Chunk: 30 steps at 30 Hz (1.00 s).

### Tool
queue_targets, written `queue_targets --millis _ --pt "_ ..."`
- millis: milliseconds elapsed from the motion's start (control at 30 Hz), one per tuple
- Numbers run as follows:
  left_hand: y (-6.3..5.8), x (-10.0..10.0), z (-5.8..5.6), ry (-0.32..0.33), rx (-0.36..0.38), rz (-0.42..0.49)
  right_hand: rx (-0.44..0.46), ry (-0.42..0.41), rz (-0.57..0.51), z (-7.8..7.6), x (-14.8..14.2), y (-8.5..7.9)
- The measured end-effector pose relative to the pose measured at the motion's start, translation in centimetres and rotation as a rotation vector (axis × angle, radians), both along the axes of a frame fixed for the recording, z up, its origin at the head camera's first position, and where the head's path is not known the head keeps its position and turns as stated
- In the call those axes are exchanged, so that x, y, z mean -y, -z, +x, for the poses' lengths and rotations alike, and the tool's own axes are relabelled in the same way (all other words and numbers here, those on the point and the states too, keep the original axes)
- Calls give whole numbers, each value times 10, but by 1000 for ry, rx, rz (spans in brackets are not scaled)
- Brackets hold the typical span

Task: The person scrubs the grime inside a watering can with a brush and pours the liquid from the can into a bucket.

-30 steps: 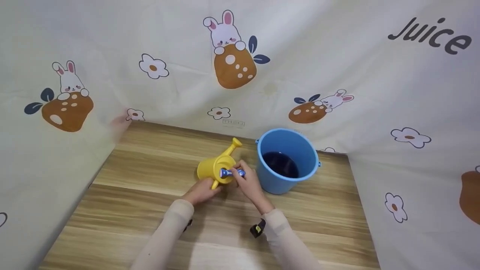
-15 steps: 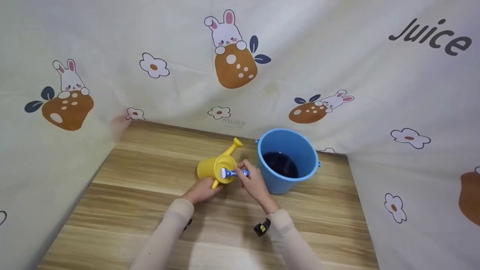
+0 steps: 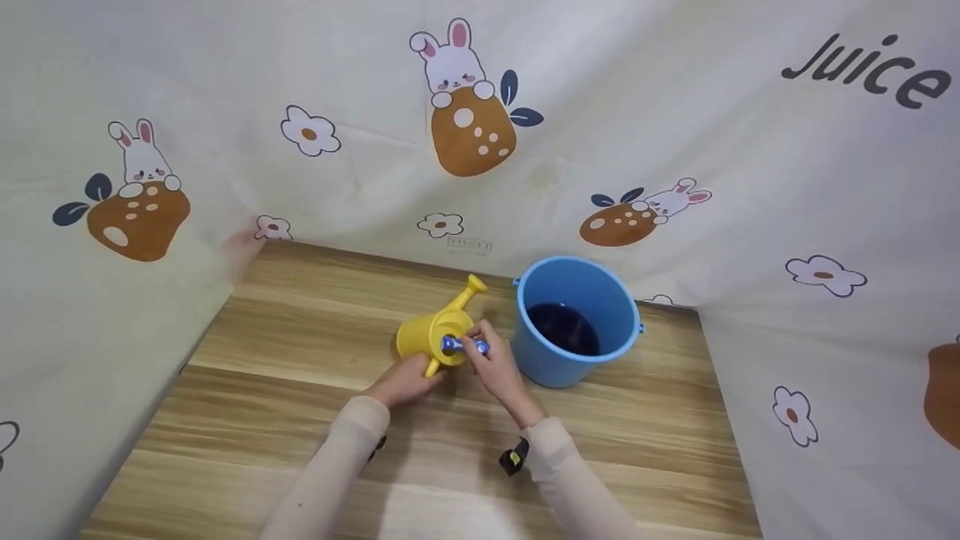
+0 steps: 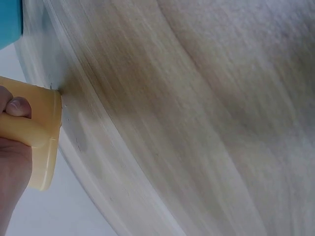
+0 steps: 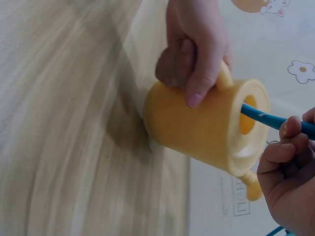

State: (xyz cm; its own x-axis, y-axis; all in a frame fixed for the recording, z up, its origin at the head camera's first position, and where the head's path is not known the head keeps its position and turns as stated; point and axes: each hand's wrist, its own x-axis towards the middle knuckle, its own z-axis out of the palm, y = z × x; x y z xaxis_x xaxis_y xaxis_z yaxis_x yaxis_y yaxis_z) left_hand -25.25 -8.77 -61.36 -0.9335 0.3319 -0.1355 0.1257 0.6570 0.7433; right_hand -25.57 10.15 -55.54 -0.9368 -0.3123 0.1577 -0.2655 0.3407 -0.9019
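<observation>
A yellow watering can [image 3: 415,337] stands on the wood-look surface, its spout [image 3: 473,286] pointing to the back right. My left hand [image 3: 406,380] grips the can's handle [image 4: 22,130], its fingers wrapped round it in the left wrist view. My right hand [image 3: 499,366] holds a slim blue-and-white brush [image 5: 266,118] by its handle. The brush's far end is inside the can's top opening and hidden in the right wrist view. Just right of the can stands a blue bucket [image 3: 555,371], with dark liquid [image 3: 562,328] in its bottom.
Pale cloth walls [image 3: 360,172] printed with rabbits and flowers enclose the back and both sides. The wood-grain surface [image 3: 262,337] extends to these walls. The bucket stands close to the back wall.
My right hand drew the brush slightly rightward out of the can's opening half a second ago, and has since pushed it back left into it. The left hand and can stay put.
</observation>
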Motion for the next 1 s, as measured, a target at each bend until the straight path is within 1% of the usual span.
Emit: queue_targets --millis 133,200,267,367,467,633,833,933,1000 --pt "1 -1 -2 17 -28 6 46 3 -34 -4 4 10" --pt "0 -1 -2 15 -32 14 60 6 -33 -5 5 12" --pt "-1 -1 -3 10 -22 19 59 6 -15 -4 4 10" --pt "-1 -2 -3 0 -25 7 23 15 31 -2 2 4" --pt "-1 -2 -3 -18 -29 -15 -38 17 81 1 0 -3" --pt "1 -1 -3 -46 -25 -13 -124 42 134 6 -3 -13" --pt "2 -1 -3 -54 9 -5 -151 74 160 9 -5 -18" --pt "1 -1 -4 -44 3 -7 -179 50 148 9 -5 -19" --pt "1 -1 -4 -34 -17 -6 -216 8 169 10 -5 -19"
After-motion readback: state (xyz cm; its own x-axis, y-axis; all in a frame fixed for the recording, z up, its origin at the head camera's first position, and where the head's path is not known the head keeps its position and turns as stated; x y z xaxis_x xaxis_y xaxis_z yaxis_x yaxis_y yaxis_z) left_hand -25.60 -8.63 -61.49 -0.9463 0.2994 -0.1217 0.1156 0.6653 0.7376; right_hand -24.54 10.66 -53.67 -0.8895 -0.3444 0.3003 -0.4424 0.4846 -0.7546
